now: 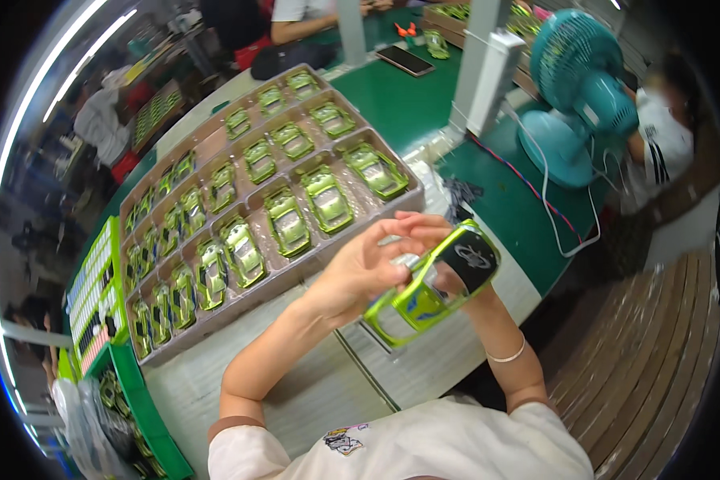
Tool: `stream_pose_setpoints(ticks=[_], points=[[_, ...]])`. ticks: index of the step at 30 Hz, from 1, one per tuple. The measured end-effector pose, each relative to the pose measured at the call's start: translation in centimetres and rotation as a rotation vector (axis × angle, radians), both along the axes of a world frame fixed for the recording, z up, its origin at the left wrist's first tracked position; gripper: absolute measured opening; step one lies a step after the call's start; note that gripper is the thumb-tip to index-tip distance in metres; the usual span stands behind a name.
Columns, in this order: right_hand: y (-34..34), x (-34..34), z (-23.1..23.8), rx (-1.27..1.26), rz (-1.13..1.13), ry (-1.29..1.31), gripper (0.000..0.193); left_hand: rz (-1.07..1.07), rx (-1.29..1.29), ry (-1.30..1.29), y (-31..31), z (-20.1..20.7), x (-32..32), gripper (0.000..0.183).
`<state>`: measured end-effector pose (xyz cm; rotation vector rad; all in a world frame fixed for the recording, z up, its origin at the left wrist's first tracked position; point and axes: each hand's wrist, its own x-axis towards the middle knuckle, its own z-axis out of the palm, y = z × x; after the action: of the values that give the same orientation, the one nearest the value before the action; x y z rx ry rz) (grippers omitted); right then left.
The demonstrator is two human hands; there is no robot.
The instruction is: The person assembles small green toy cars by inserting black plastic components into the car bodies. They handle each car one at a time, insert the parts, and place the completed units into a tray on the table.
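A shiny lime-green toy car body (424,304) with a black end panel and blue marks is held up, tilted, over the pale worktop. My right hand (474,294) grips it from behind and below; the car body hides most of those fingers. At its left edge is my left hand (368,260), with bent fingers and the thumb close to the car. A small whitish bit shows between that thumb and fingers, too small to name. Just beyond lies a large divided tray (296,264) with rows of similar green car bodies (326,198).
A green bin (148,416) with more parts stands at the lower left, beside a lime-green rack (96,296). Back right are a teal fan (576,88), loose cables and a grey post (476,72). A phone (406,60) lies on the green table. Other people sit nearby.
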<state>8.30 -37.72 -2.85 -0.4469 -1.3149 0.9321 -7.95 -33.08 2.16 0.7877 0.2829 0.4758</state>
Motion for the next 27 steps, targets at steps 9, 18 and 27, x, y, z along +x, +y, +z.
stream_pose_setpoints(ticks=[9, 18, 27], points=[[0.0, 0.8, -1.9, 0.204, -0.202, 0.018, 0.011, 0.035, 0.909, 0.192, -0.9, 0.9, -0.5, 0.056], [0.1, 0.0, -1.4, 0.169, -0.276, 0.036, 0.020, 0.307, 1.399, 0.446, -2.9, 1.3, -0.2, 0.063], [-0.4, 0.4, -0.9, 0.237, -0.410, -0.071, 0.030, 0.400, 1.431, 0.385, -3.8, 0.6, 0.4, 0.058]])
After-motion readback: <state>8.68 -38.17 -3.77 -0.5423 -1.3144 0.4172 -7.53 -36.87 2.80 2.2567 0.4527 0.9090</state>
